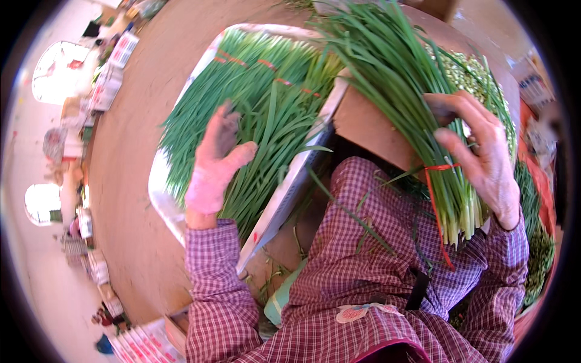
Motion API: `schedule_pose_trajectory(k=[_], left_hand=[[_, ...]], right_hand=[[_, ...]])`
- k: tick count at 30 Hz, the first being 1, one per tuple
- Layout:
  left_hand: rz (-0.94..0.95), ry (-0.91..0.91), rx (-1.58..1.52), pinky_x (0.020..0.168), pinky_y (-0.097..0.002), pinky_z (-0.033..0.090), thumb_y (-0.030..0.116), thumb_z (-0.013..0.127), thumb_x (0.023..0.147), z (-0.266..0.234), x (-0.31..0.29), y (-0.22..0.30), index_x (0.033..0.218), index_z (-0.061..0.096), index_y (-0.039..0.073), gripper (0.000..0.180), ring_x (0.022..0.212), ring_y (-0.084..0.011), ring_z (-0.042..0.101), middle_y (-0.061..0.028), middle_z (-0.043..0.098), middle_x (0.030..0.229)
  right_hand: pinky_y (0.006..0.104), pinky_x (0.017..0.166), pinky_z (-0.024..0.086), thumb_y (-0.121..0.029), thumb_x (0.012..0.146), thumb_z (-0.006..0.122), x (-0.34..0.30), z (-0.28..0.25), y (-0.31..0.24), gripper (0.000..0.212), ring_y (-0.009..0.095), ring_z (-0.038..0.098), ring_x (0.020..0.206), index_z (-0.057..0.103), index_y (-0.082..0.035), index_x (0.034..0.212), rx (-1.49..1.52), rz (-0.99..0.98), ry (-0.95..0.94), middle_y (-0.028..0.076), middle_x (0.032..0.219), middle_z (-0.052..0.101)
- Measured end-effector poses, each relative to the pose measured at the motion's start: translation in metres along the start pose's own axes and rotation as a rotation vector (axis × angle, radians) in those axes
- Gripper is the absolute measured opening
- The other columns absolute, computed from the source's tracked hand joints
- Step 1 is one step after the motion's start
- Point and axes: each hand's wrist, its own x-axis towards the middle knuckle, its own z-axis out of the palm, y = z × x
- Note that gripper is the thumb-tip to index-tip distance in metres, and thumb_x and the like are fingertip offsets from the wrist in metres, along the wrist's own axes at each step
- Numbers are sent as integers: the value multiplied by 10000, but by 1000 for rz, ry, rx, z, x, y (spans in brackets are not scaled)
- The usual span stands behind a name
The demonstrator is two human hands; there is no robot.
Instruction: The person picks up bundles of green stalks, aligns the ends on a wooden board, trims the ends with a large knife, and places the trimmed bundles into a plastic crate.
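Observation:
My right hand grips a bunch of garlic chives from its right side, a little above a red tie that wraps the stalks. The pale cut ends point down toward my lap, with a loose tail of the tie hanging below. The long leaves reach up and to the left. Over a white crate of chives, my left hand is open, thumb apart from the fingers, holding nothing. Chive bundles with red ties fill the crate. Whether the left fingertips touch the leaves I cannot tell.
A brown board lies between the crate and the held bunch. More pale-stemmed greens are at the far right, and a heap of greens is beside my right arm. Boxes line the left wall. Leaf scraps lie on my checked apron.

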Motion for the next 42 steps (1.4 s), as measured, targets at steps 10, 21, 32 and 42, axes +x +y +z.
schedule_pose_trajectory(k=[10, 21, 32, 42], left_hand=[[-177, 129, 728, 1066, -386, 373, 207, 686, 811, -72, -116, -96, 1435, 350, -45, 752, 1263, -336, 487, -211, 535, 1330], [-100, -106, 168, 963, -318, 458, 100, 610, 853, 88, -86, 25, 1306, 505, -65, 493, 1118, -252, 596, -174, 595, 1250], [-104, -308, -963, 1052, -408, 428, 394, 630, 891, 206, -43, 64, 1362, 452, 21, 627, 1199, -269, 539, -143, 538, 1335], [120, 39, -527, 919, -370, 513, 89, 606, 815, 156, -104, 82, 1301, 488, -31, 515, 1032, -247, 620, -126, 607, 1175]], right_hand=[[460, 927, 476, -354, 762, 768, -55, 21, 48, 858, 419, 532, 1135, 340, -21, 1426, -384, 82, 194, 252, 1216, 523], [461, 1004, 434, -382, 650, 811, -46, 20, 90, 1128, 474, 539, 1150, 165, -17, 1500, 63, 400, -38, 340, 1380, 405], [420, 1136, 306, -291, 654, 847, -101, 27, -19, 1189, 344, 341, 1380, 72, -6, 1510, 420, 161, 160, 274, 1487, 290], [350, 978, 455, -147, 791, 759, -50, 50, -54, 791, 232, 568, 1156, 294, 9, 1412, 1051, 103, 553, 166, 1229, 597]])
